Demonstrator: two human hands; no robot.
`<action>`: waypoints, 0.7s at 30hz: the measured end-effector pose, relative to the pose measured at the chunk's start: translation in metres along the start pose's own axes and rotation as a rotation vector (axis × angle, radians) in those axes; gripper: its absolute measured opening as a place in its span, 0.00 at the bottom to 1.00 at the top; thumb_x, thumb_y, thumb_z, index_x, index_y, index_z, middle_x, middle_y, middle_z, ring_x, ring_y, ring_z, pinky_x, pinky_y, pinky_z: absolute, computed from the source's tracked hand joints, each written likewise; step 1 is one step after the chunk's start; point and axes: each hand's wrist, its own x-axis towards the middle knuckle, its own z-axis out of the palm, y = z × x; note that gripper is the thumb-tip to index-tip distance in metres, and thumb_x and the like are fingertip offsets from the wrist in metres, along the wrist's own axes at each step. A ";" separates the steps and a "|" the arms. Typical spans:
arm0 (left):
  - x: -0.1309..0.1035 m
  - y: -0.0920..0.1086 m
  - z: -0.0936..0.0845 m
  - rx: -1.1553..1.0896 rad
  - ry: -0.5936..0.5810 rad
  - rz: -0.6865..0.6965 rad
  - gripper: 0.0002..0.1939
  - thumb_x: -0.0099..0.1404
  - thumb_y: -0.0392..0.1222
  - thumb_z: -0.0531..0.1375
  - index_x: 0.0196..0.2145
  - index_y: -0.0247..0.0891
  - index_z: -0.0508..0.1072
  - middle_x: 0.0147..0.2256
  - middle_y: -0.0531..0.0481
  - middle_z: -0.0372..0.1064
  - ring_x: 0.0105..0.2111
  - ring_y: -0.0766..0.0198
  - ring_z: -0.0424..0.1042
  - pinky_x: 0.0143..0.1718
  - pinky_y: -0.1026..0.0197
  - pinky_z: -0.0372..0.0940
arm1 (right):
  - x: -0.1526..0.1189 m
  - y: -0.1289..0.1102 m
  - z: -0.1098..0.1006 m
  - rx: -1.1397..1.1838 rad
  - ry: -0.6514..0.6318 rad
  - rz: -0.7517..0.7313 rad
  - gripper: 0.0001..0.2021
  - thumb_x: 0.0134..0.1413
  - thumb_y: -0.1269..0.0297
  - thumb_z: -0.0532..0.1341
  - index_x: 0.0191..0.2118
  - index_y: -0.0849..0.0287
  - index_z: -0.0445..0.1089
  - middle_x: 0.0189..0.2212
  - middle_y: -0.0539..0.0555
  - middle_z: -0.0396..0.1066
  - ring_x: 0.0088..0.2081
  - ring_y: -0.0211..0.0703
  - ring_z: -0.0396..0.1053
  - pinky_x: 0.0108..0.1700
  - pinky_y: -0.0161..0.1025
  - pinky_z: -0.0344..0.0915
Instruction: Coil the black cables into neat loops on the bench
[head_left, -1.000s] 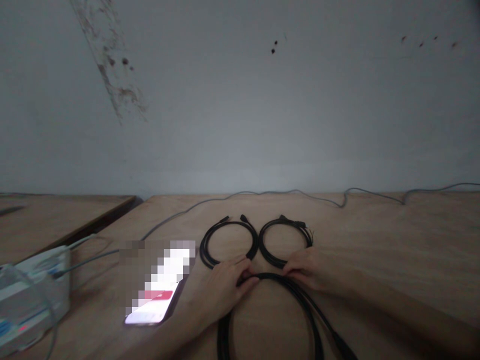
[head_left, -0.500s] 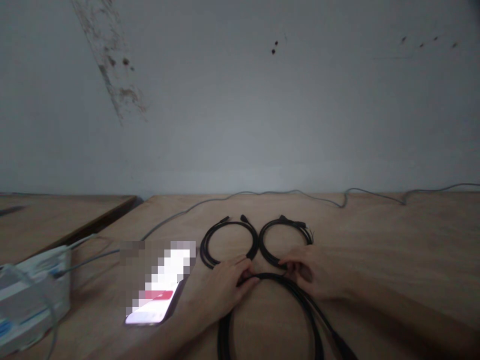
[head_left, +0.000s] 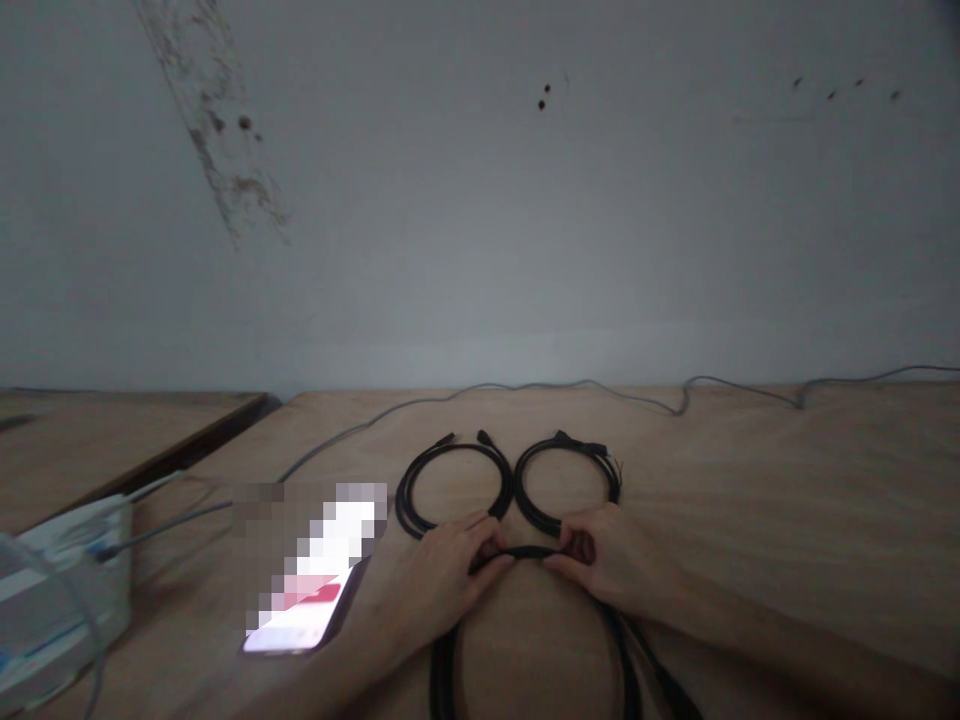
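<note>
A black cable (head_left: pixel 531 552) lies in a large loop on the wooden table in front of me, its lower part cut off by the frame's bottom edge. My left hand (head_left: pixel 463 560) pinches the top of this loop on the left. A short way to the right, my right hand (head_left: pixel 600 560) grips the same stretch between thumb and fingers. One thicker end of the cable (head_left: pixel 671 690) trails toward the bottom right. Just beyond my hands rest two smaller coiled black cables, the left coil (head_left: pixel 405 490) and the right coil (head_left: pixel 519 490), side by side and touching, their plugs at the far side.
A phone (head_left: pixel 319 590) with a lit, partly blurred screen lies left of my left forearm. Farther left stands a white box-like device (head_left: pixel 67 590) with cords. A thin grey wire (head_left: pixel 420 401) runs along the back of the table (head_left: pixel 787 520), below the wall.
My right hand has closed on the large cable loop and moved slightly left, nearer my left hand. The left hand keeps its hold. The view has shifted a little.
</note>
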 end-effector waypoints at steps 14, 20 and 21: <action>0.000 -0.002 0.003 0.012 -0.004 0.012 0.07 0.68 0.43 0.61 0.33 0.39 0.71 0.34 0.52 0.72 0.35 0.60 0.71 0.35 0.61 0.58 | 0.006 -0.008 -0.019 -0.108 -0.152 -0.205 0.10 0.62 0.70 0.59 0.29 0.58 0.73 0.28 0.51 0.73 0.32 0.41 0.69 0.33 0.36 0.61; 0.000 -0.003 0.004 -0.005 0.001 0.033 0.07 0.68 0.43 0.62 0.33 0.39 0.72 0.34 0.53 0.72 0.34 0.61 0.71 0.35 0.62 0.58 | 0.012 0.016 -0.019 -0.185 -0.242 -0.597 0.11 0.64 0.72 0.55 0.41 0.58 0.75 0.37 0.55 0.73 0.39 0.44 0.70 0.41 0.40 0.66; 0.000 -0.003 0.004 -0.006 0.001 0.034 0.07 0.68 0.44 0.62 0.34 0.40 0.72 0.34 0.53 0.72 0.34 0.61 0.71 0.35 0.62 0.58 | 0.012 0.021 -0.019 -0.229 -0.231 -0.656 0.11 0.64 0.74 0.55 0.43 0.58 0.74 0.39 0.55 0.73 0.40 0.45 0.70 0.42 0.40 0.66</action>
